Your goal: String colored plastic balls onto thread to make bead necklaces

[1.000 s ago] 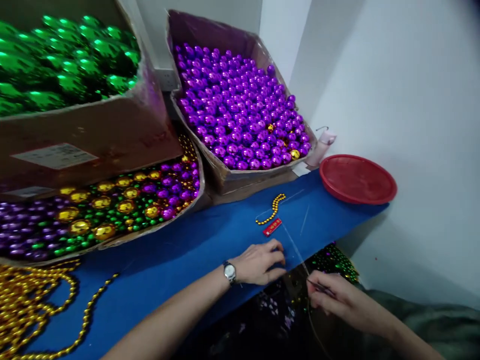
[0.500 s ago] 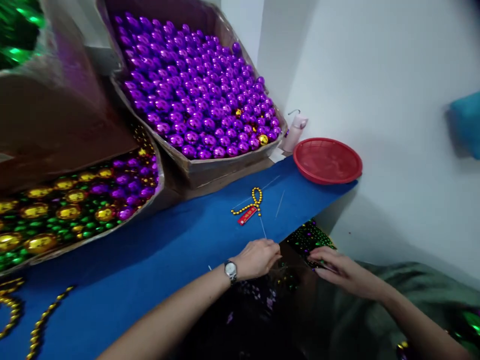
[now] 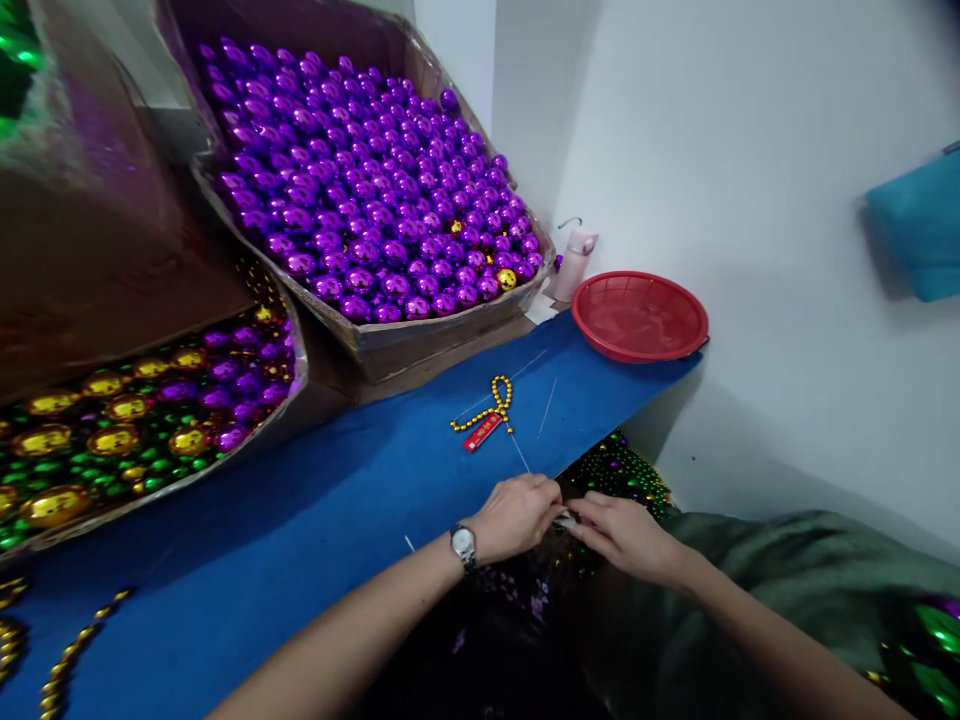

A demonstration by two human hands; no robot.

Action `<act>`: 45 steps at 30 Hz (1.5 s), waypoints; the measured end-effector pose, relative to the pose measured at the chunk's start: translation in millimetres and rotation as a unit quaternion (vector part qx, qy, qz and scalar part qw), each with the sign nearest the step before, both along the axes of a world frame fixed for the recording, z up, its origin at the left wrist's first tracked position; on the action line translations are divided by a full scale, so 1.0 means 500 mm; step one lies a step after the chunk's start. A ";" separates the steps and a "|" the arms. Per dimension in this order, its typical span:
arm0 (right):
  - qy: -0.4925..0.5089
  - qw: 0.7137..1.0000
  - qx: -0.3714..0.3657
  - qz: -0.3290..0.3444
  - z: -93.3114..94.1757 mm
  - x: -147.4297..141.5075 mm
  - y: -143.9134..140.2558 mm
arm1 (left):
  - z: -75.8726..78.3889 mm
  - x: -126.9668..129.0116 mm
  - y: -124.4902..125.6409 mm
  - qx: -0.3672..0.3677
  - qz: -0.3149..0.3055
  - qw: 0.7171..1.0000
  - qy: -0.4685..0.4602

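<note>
Gold and green beads (image 3: 112, 440) fill the near-left box; purple beads (image 3: 367, 190) fill the far one. At the blue table's (image 3: 300, 520) near edge, left hand (image 3: 517, 515) and right hand (image 3: 622, 535) meet fingertips, pinching a thin clear thread (image 3: 520, 455); right sits a red basket (image 3: 640, 315).

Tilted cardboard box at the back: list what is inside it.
The cardboard box is filled with shiny purple balls; a few gold balls sit among them near the lower right corner. Only the top layer shows; anything beneath it, and the box floor, is covered.
</note>
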State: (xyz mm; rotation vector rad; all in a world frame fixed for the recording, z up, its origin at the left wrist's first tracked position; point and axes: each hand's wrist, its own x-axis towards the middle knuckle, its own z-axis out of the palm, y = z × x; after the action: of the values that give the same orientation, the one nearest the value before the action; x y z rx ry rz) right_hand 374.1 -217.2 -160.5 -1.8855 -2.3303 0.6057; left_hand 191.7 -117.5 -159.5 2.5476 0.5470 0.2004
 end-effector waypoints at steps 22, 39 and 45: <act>0.023 0.989 -0.128 0.064 -0.152 -0.248 0.032 | 0.118 -0.191 0.089 -0.270 0.265 0.891 -0.252; -0.086 0.995 0.020 -0.054 0.040 0.029 0.136 | 0.188 -0.331 0.095 -0.393 0.367 0.616 -0.577; -0.162 0.971 0.057 -0.167 -0.020 0.044 0.242 | 0.149 -0.346 0.064 -0.440 0.416 0.618 -0.501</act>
State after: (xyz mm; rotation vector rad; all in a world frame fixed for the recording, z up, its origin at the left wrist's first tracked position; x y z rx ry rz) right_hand 396.2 -96.2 -170.3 -2.3918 -2.0758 0.1330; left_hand 18.5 -85.3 -84.9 0.7861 0.9514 1.2216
